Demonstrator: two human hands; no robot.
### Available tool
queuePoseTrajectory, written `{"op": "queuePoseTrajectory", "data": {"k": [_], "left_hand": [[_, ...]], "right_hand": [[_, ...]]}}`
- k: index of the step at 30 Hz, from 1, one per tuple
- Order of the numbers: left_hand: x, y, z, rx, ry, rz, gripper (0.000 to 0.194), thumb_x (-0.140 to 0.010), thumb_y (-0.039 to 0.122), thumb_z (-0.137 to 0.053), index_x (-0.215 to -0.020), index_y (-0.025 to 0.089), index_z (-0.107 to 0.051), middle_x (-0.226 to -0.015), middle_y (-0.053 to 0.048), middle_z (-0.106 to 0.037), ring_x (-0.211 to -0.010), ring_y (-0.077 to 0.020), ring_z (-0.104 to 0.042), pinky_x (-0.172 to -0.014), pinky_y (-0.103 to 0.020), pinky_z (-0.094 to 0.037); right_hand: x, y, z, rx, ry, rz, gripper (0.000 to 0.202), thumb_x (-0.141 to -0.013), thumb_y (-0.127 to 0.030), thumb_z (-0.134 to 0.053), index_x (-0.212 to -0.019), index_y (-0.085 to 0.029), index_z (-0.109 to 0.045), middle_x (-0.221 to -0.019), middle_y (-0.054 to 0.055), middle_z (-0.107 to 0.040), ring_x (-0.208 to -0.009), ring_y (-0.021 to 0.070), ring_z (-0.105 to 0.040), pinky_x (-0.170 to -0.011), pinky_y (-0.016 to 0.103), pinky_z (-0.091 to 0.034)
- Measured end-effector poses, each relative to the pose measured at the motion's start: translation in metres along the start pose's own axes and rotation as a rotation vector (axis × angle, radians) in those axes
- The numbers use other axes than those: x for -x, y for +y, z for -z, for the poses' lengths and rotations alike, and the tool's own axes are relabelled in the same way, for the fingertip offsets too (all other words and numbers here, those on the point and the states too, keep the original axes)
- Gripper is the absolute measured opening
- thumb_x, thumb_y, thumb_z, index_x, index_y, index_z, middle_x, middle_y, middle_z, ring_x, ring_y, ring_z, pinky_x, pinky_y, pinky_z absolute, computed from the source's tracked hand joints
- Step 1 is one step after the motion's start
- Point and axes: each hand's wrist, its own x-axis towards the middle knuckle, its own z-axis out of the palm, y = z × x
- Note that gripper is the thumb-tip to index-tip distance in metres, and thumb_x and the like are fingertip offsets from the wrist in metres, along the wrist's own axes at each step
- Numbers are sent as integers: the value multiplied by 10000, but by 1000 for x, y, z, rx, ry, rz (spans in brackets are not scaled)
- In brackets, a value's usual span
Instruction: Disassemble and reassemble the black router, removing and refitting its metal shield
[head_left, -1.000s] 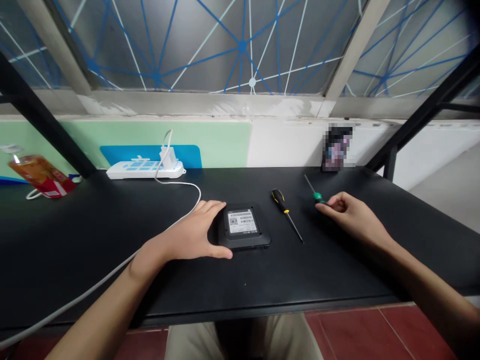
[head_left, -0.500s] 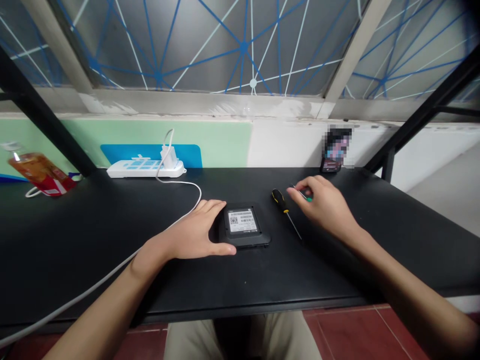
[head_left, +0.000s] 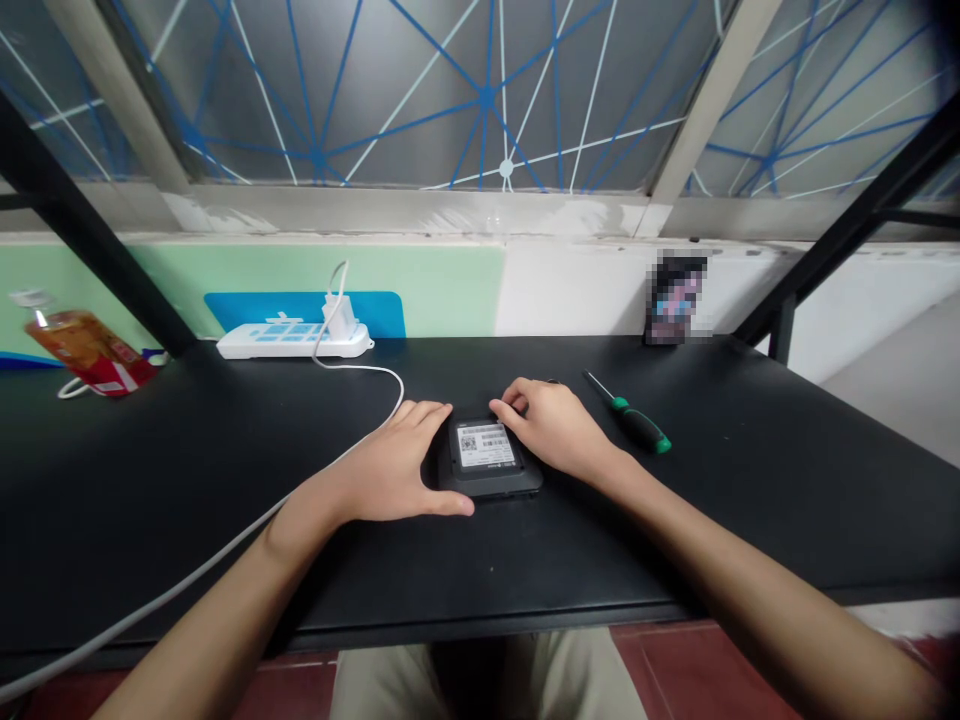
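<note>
A flat black rectangular device (head_left: 491,484) lies on the desk, its white printed label with a QR code facing up. My left hand (head_left: 397,465) spans the left side of it, thumb along the near edge and fingers at the far left corner. Over the far right corner of the device is my right hand (head_left: 559,425), its fingers curled and thumb close to the index finger. Whatever those fingertips may hold is hidden. A green and black screwdriver (head_left: 641,424) rests to the right of this hand. The black and yellow screwdriver is almost wholly covered by my right hand.
A white power strip (head_left: 292,342) with a plugged charger (head_left: 340,316) stands against the wall. Its white cable (head_left: 225,548) runs across the black desk (head_left: 420,580) under my left arm. A drink bottle (head_left: 94,350) is far left; a phone (head_left: 675,300) leans at the back right.
My right hand has let go of the green and black screwdriver, which now lies on the desk, and has moved left to the device. My left hand has stayed in place.
</note>
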Motion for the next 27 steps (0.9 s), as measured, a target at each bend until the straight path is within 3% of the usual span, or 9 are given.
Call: {"op": "queuePoseTrajectory", "data": {"k": [8,16,27], "left_hand": [[-4,2,-2,-19,31,0,1094,-682,777,-695,-1489,107,-387,-1462,-202,-467,-1354,-399,-424,-1112,-518,-396],[-8,12,0,-34,35,26,1049,-630,627,-767,-1448,66,-426,-1338,-187,-522,-1237,-378,-473,-1092,-515,-409],[-12,13,2,-23,3,24,1049,-576,605,-798,-1406,61,-456,-1233,-155,-531,-1146,-356,-491,-1035,-488,-445]], "right_hand": [[1,-5,4,35,21,-78,418,-973,-487,-469,-821,-169,-693,-832,96,-776,-769,231,-717,-719,338,-467],[-5,-15,3,155,0,-123,443,-973,-434,-420,-831,-120,-698,-805,158,-751,-758,273,-705,-678,354,-437],[-26,-11,-5,167,-172,-209,656,-959,-467,-276,-757,-79,-765,-827,250,-760,-821,330,-730,-762,399,-493]]}}
